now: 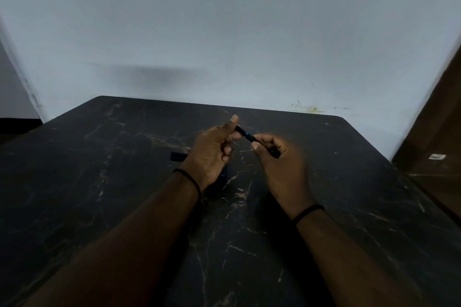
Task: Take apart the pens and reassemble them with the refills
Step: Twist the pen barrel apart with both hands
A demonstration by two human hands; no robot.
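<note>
Forearms come in from the bottom edge, thin dark band on each wrist, both raised over a black marbled table (124,169). Head view only. Left hand (212,152) pinches one end of a dark pen (245,135) betw. thumb and fingertips; right hand (282,164) is curled round the other end. Pen sits in the air betw. the two, tilted down to the right, blue ring at mid-length. Opposed grips either side of the ring suit a twist or pull at that joint, prob. unscrewing, though direction not readable. Dark pen part w/ blue (178,156) lies on the table just left of the left wrist; more dark pieces under that hand, too dim to ID. Plenty of bare top front and sides; far edge abuts the wall.
</note>
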